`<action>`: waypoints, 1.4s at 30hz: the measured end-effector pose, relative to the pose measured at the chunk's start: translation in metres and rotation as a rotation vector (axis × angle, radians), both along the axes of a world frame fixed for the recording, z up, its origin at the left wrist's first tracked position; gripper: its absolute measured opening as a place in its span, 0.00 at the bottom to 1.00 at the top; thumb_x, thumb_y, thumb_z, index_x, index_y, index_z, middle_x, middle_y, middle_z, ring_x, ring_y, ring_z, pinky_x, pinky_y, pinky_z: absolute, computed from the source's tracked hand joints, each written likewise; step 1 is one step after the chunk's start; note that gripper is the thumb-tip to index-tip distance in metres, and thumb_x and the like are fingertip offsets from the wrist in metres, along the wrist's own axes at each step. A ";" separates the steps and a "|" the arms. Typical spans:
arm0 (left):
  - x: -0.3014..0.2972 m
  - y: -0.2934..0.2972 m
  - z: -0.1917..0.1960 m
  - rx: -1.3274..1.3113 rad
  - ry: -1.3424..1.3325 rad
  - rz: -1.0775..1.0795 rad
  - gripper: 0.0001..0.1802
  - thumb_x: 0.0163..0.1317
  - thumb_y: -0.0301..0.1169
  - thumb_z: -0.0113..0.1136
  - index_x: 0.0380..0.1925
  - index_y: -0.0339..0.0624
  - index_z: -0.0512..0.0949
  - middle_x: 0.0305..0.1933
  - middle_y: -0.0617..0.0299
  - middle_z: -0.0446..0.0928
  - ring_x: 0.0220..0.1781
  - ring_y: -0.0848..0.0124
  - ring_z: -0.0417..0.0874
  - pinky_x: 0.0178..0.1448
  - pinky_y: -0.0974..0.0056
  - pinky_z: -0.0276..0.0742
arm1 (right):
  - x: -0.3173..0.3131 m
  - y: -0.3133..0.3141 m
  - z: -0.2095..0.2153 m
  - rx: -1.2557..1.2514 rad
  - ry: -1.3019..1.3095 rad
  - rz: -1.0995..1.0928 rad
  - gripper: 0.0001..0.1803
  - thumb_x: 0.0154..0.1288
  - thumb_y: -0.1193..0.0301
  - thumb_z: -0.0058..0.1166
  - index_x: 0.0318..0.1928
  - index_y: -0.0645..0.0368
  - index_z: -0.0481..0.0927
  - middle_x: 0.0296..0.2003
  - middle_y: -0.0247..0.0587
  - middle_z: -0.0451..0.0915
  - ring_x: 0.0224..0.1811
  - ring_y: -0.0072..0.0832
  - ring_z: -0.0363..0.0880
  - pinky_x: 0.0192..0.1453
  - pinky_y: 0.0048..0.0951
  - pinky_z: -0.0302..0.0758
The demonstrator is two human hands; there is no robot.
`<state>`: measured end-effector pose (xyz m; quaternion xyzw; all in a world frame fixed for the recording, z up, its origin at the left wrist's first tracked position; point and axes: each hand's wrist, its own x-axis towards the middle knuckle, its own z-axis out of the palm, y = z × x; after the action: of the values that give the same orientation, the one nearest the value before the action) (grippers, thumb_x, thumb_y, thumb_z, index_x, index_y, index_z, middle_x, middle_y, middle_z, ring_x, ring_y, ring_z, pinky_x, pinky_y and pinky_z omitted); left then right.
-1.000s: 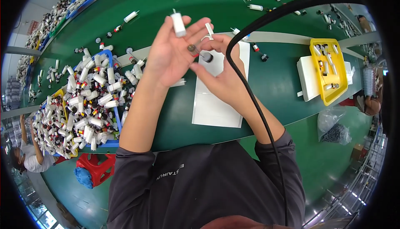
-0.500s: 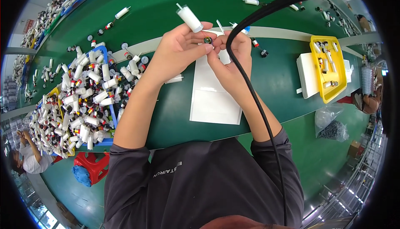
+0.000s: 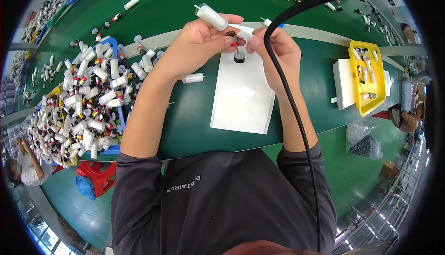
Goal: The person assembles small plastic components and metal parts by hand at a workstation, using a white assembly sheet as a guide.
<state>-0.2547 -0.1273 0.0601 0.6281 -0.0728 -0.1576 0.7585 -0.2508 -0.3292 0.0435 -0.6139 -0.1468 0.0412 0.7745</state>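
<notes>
My left hand [image 3: 197, 44] is closed around a white cylinder [image 3: 212, 17] with a clear end and a thin stem, which tilts up and left between the fingers. The same fingertips pinch a small red-and-black part [image 3: 233, 39]. Just below it a small black piece with a clear top [image 3: 239, 58] seems to hang on thin wires. My right hand [image 3: 282, 53] is closed in a pinch on a thin white strip [image 3: 244, 33] close to the left fingertips; the black cable partly covers this hand. Beneath both hands a white sheet [image 3: 241, 111] lies on the green table.
Left of my arm stands a blue bin [image 3: 119, 116] heaped with white cylinders. One loose cylinder [image 3: 193, 78] lies beside my left forearm. At the right, a yellow tray [image 3: 377, 88] holding several parts leans on a white stack [image 3: 342, 84]. A black cable [image 3: 294, 120] crosses in front.
My right hand has moved right and slightly away from the left, with the white strip now showing in its pinch. The small black piece has come into view below the fingertips.
</notes>
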 end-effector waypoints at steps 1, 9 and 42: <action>-0.001 0.000 -0.001 -0.001 0.004 0.006 0.24 0.71 0.21 0.56 0.66 0.34 0.70 0.55 0.56 0.81 0.55 0.70 0.85 0.60 0.67 0.82 | 0.004 -0.004 0.001 0.021 0.112 0.064 0.02 0.69 0.79 0.58 0.40 0.62 0.79 0.33 0.36 0.80 0.33 0.21 0.76 0.42 0.22 0.73; 0.001 -0.004 -0.009 0.038 -0.118 -0.065 0.20 0.71 0.19 0.55 0.62 0.31 0.74 0.53 0.57 0.81 0.53 0.74 0.84 0.62 0.67 0.82 | 0.013 -0.011 0.012 -0.134 0.236 0.188 0.06 0.69 0.77 0.57 0.43 0.67 0.81 0.37 0.38 0.85 0.37 0.19 0.80 0.42 0.22 0.76; -0.004 -0.006 0.005 -0.003 -0.084 -0.026 0.22 0.66 0.21 0.62 0.61 0.31 0.77 0.55 0.52 0.83 0.52 0.69 0.85 0.58 0.65 0.83 | 0.014 -0.008 -0.006 -0.129 0.220 0.002 0.14 0.66 0.72 0.66 0.49 0.58 0.76 0.36 0.28 0.79 0.34 0.14 0.78 0.37 0.20 0.74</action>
<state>-0.2583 -0.1333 0.0650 0.6320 -0.1130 -0.1409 0.7536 -0.2366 -0.3371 0.0377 -0.6542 -0.0586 0.1185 0.7447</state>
